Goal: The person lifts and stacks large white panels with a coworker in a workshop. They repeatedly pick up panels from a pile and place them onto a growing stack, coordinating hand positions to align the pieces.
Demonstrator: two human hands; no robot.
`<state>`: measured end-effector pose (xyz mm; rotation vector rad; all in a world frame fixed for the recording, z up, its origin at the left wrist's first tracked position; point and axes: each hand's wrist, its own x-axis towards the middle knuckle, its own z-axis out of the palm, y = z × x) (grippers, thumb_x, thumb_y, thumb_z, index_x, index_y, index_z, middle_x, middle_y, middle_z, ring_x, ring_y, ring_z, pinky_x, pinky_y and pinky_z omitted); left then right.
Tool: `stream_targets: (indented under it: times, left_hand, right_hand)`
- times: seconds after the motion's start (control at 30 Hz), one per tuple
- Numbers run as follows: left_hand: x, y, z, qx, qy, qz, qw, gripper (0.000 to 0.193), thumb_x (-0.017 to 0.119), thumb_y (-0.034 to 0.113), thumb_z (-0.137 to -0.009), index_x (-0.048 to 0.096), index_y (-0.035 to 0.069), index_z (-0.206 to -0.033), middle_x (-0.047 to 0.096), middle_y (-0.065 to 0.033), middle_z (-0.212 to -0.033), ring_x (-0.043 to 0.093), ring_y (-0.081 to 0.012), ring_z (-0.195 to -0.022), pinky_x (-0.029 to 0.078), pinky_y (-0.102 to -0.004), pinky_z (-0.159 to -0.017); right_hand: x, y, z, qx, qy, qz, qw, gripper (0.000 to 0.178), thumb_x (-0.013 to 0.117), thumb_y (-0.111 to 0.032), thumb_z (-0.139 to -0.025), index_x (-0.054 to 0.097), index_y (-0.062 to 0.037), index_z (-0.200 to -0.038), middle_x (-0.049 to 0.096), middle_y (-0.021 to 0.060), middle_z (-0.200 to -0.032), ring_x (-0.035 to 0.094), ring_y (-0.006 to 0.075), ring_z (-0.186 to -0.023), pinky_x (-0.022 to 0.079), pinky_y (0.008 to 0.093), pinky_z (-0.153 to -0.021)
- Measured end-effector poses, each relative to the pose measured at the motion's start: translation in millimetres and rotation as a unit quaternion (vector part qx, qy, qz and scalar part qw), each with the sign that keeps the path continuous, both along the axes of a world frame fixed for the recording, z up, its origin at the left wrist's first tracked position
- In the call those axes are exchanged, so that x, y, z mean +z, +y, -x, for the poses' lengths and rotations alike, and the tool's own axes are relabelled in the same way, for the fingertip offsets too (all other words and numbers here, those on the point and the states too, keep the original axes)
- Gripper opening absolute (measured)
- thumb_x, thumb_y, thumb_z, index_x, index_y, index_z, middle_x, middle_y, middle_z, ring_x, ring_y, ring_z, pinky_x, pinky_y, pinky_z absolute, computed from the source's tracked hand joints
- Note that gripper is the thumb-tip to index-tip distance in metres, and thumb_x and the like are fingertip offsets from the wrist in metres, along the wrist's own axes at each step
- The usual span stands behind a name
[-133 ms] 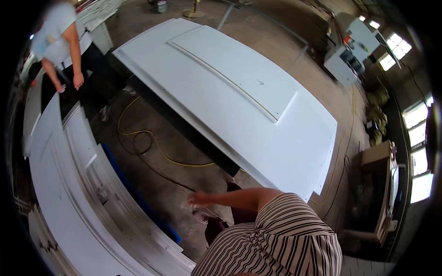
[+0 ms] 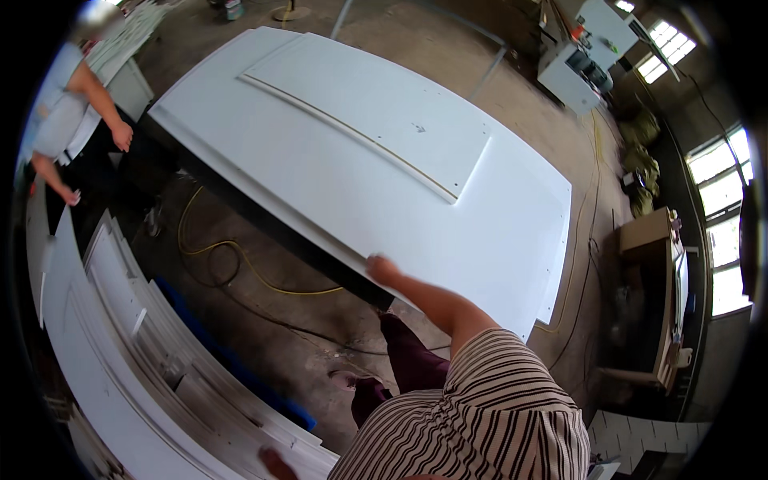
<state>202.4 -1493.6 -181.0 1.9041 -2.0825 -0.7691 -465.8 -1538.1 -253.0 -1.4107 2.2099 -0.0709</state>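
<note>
My right hand, its fingers loosely curled, is over the near long edge of a large white panel. It looks as if nothing is in it; whether it touches the panel I cannot tell. The panel lies flat on a dark support and has a raised rectangular section. At the bottom, my left hand is smeared by motion in front of a stack of white panels. Its fingers cannot be made out. A long white sheet stands along the left side of that stack.
At the far left a co-worker stands, one hand near the sheet's far end. A yellow hose loops over the floor. Blue material runs beside the stack. A machine and a wooden cabinet stand at right.
My right hand has swung up and right, from over the floor to the large panel's edge. My left hand has come into view at the bottom. The whole view has shifted.
</note>
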Motion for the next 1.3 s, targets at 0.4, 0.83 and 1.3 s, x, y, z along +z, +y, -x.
stream_targets:
  times: [0.4,0.83,1.3]
  left_hand:
    - [-30,18,238,0.089,0.227,-0.547,0.801,0.026,0.051,0.021,-0.083,0.050,0.004,-0.103,0.059,-0.0098,-0.087,0.058,-0.0209,-0.078,0.045,-0.0305,-0.066]
    - [-25,-104,369,0.121,0.183,-0.485,0.846,0.030,0.049,0.036,-0.085,0.050,0.009,-0.099,0.055,-0.0034,-0.084,0.055,-0.0124,-0.075,0.043,-0.0247,-0.064]
    - [-71,-269,581,0.012,0.141,-0.486,0.862,0.071,0.034,0.059,-0.085,0.039,0.000,-0.125,0.051,-0.0141,-0.116,0.050,-0.0227,-0.106,0.035,-0.0349,-0.092]
  right_hand:
    - [-3,41,266,-0.336,0.183,0.052,0.923,0.031,0.050,-0.007,-0.074,0.049,-0.0027,-0.104,0.045,0.0108,-0.108,0.045,0.0265,-0.104,0.041,0.0362,-0.089]
    - [20,-46,136,-0.324,-0.077,0.046,0.942,0.024,0.045,-0.012,-0.074,0.051,0.0001,-0.094,0.053,0.0228,-0.093,0.055,0.0364,-0.086,0.046,0.0454,-0.074]
    - [18,36,231,-0.382,0.131,0.220,0.888,0.048,0.062,-0.007,-0.070,0.044,-0.0037,-0.114,0.047,0.0162,-0.113,0.042,0.0340,-0.106,0.037,0.0406,-0.088]
